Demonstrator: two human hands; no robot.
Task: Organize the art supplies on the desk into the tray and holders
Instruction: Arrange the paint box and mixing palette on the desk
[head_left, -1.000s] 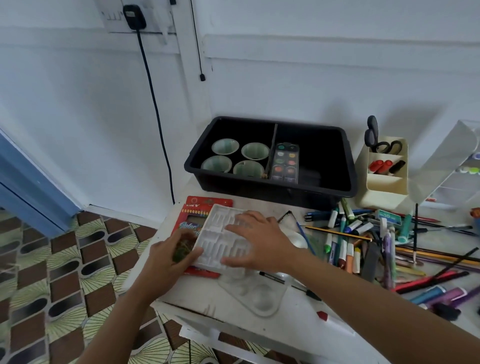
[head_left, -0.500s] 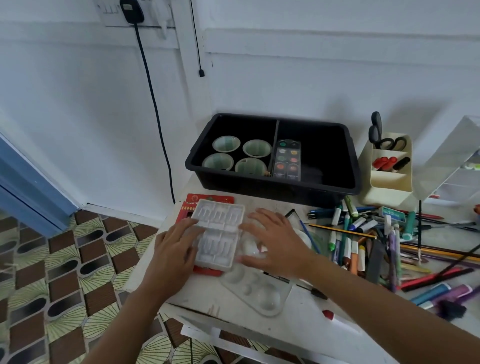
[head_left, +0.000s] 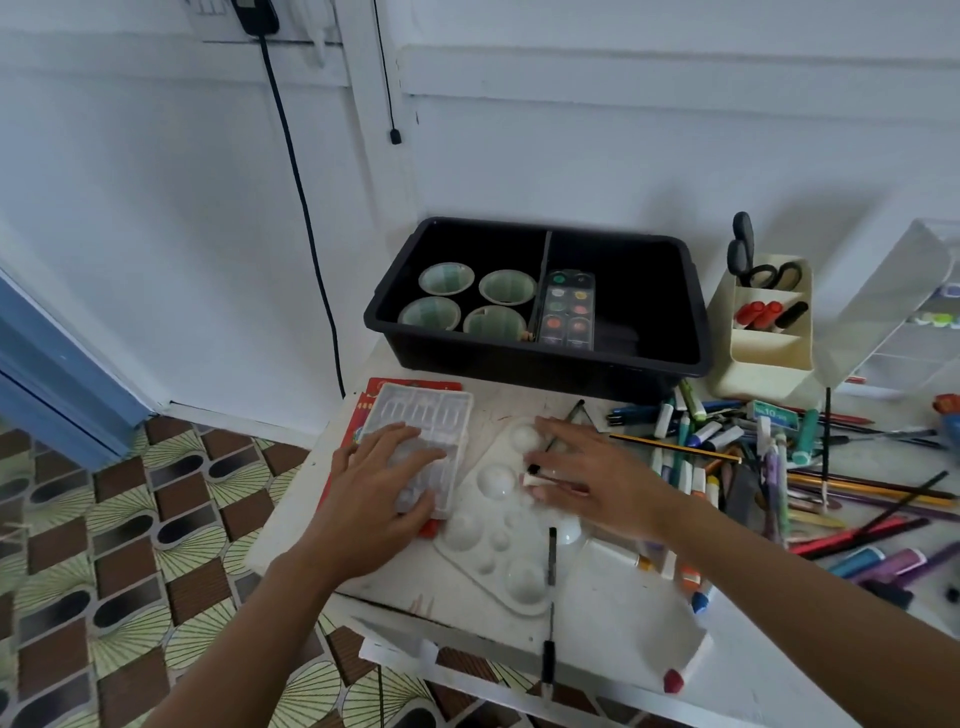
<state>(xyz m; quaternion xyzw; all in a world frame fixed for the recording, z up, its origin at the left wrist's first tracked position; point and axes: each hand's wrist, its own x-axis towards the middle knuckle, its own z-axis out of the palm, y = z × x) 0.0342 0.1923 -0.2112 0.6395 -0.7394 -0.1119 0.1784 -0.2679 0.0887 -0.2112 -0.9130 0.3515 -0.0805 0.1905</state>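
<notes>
- The left hand (head_left: 374, 499) lies flat, fingers straight, on a white slotted insert (head_left: 421, 415) at the left edge of the desk (head_left: 509, 402), holding nothing.
- The right hand (head_left: 597, 478), fingers spread and holding nothing, rests on the white palette (head_left: 493, 540) just beside it.
- Both pieces look like light, thin, slippery plastic, best lifted by the rims.
- The black tray (head_left: 691, 312) stands behind them, apart.

A black tray (head_left: 540, 364) stands at twelve o'clock on the white desk (head_left: 623, 623), a cream holder (head_left: 769, 356) at two, a red box (head_left: 415, 385) at ten, above brown-and-green fan-patterned floor tiles (head_left: 104, 571).
</notes>
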